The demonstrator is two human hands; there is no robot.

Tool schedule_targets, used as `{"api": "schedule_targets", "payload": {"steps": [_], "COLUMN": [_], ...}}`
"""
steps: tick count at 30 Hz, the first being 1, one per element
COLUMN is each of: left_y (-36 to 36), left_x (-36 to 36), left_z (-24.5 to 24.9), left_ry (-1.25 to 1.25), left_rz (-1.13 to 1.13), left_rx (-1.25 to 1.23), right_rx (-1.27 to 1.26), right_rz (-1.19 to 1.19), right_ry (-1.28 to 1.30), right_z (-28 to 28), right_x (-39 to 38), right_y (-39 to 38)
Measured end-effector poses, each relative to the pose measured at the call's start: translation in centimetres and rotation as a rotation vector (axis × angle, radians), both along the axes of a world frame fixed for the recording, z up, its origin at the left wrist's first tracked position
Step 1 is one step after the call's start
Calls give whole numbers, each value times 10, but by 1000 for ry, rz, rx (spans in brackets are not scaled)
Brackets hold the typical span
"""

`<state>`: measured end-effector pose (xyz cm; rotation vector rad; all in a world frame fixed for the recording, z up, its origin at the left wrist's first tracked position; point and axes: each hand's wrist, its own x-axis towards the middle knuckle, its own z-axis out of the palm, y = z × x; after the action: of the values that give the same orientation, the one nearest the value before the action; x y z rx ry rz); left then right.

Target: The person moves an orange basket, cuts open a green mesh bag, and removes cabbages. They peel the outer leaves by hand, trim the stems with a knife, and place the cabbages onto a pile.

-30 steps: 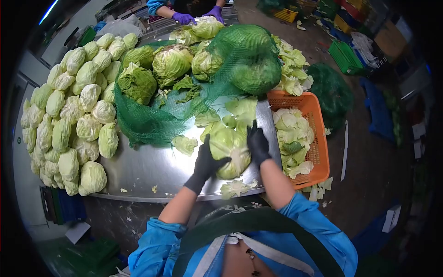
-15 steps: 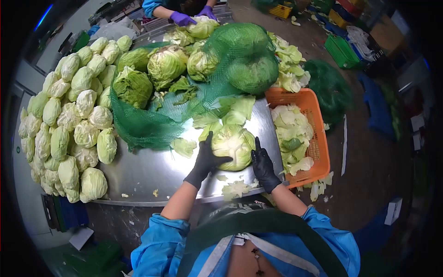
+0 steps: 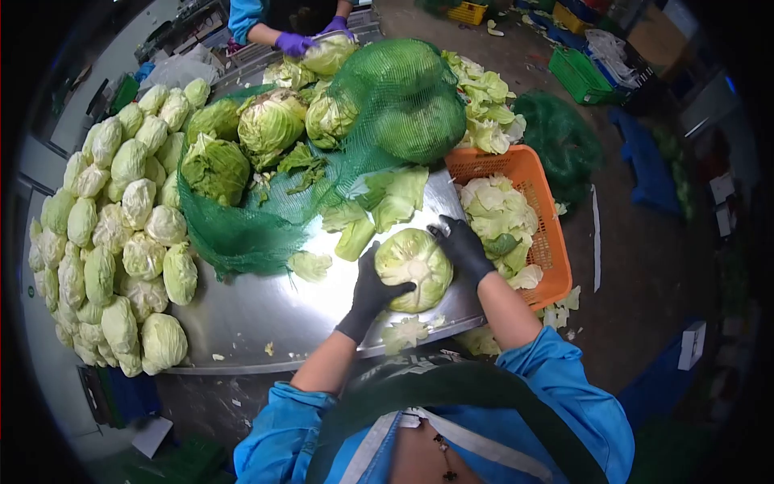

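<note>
The left hand (image 3: pixel 372 289), in a black glove, has its grip spread wide over the near left side of a pale green round cabbage head (image 3: pixel 415 270), with the thumb laid across the front. The right hand (image 3: pixel 463 244), also black-gloved, presses its grip against the upper right, fingers curled over the top edge. Clasped between both, the cabbage head rests on the shiny steel worktop (image 3: pixel 258 302), just right of the frame's middle and close to the near edge. Loose pale leaves (image 3: pixel 387 202) lie just above it, and a leaf scrap (image 3: pixel 405 332) just below. An orange plastic crate (image 3: pixel 556 262) full of trimmings sits against the worktop's right side. A green net sack (image 3: pixel 242 230) of untrimmed cabbages spreads across the upper middle, and a heap of trimmed cabbages (image 3: pixel 113 234) fills the left. At the top, another person's purple-gloved hands (image 3: pixel 294 43) hold a cabbage. Pale lettering on the dark green apron (image 3: pixel 451 389) is too blurred to read
</note>
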<state>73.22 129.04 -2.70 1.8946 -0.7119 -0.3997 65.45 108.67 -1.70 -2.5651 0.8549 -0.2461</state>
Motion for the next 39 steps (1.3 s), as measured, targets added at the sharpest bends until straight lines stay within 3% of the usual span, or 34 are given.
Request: {"api": "schedule_targets", "payload": {"steps": [1,4,7,12,16,18,21,22,24,26,27,28,30,31,33,34,37,38,39], "left_y": [0,0,0,0,-2,-3,-1,1,7,5,4,2,7,14,31,41,60,66,63], "left_x": [3,6,9,8,5,-1,-2,-5,-12,-10,-7,-6,-7,-6,-1,1,24,40,53], "left_z": [-7,18,41,38,40,38,36,35,32,38,35,33,28,19,2,10,5,5,10], "left_ry": [67,141,90,110,94,-58,-3,9,55,131,69,68,-15,-11,58,305,253,386,336], "left_rz": [24,117,110,123,108,107,150,170,180,160,138,141,108,111,-4,-75,-281,-296,-351], "left_rx": [-3,72,162,172,227,201,225,225,243,208,209,200,232,238,-53,-220,-240,-133,-79], "right_rx": [-36,-51,78,73,-14,-76,-122,-272,-130,139,250,58,168,95,35,87,216,214,207], "right_rz": [103,104,122,180,104,72,20,-184,-179,-191,-73,39,1,-1,-6,19,-98,-159,-216], "right_ry": [-48,-74,98,29,38,79,76,-192,-147,-95,-206,-113,-241,-187,-50,53,28,57,125], "right_z": [5,48,41,6,13,17,6,-9,0,10,19,31,5,-3,-19,-25,-36,-41,-40], "right_x": [3,-30,-60,-95,-93,-74,-52,-40,-32,-24,-23,-20,-10,-9,-8,-11,-32,-41,-44], "right_y": [5,45,59,71,69,61,56,34,9,-3,22,41,33,20,-15,-29,-53,-53,-53]}}
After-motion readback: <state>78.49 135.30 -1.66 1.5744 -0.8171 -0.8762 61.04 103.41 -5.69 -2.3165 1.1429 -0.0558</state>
